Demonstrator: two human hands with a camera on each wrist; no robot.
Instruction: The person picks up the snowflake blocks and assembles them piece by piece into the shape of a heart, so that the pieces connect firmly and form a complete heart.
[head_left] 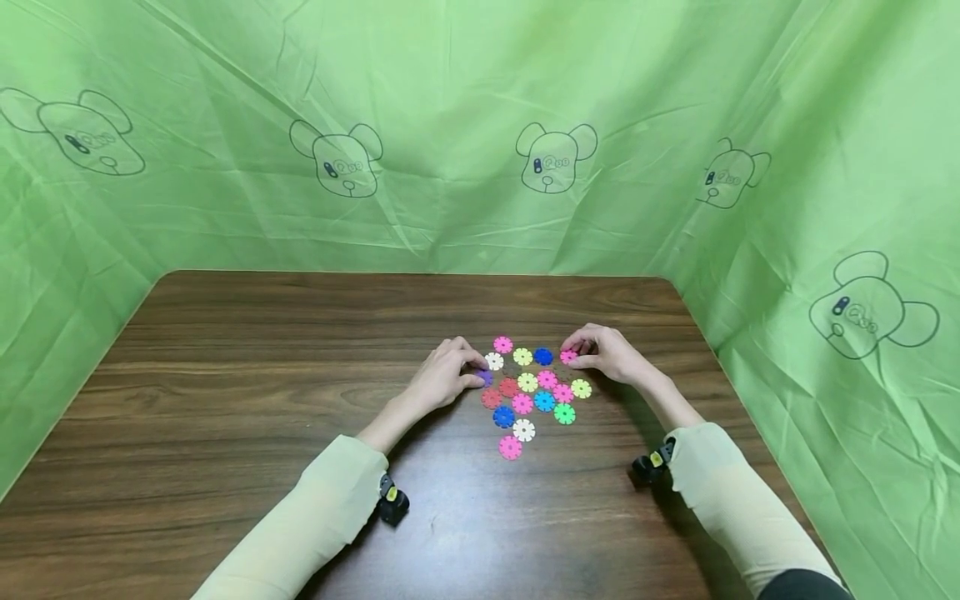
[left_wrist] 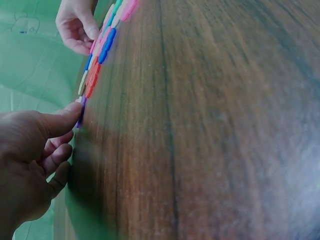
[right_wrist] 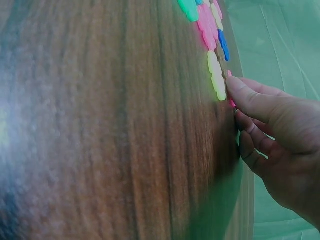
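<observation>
Several notched plastic discs lie flat on the table, edge to edge in a cluster. My left hand [head_left: 442, 372] is at the cluster's left side, where its thumb and forefinger pinch a purple disc [head_left: 487, 378]; the left wrist view shows that purple disc [left_wrist: 81, 114] edge-on at the thumb tip. On the far right, my right hand [head_left: 611, 350] pinches a pink disc [head_left: 567, 357] between thumb and fingers. A blue disc [head_left: 543, 357] is just left of that one, and a yellow disc [right_wrist: 216, 77] is near the right thumb. Fingers partly cover both pinched discs.
Near the left hand are a white disc [head_left: 494, 361] and a red disc [head_left: 491, 398]. Another pink disc [head_left: 510, 448] forms the cluster's near end, a green disc [head_left: 565, 414] its lower right. Green cloth [head_left: 450, 208] surrounds the wooden table [head_left: 262, 400] at the back and sides.
</observation>
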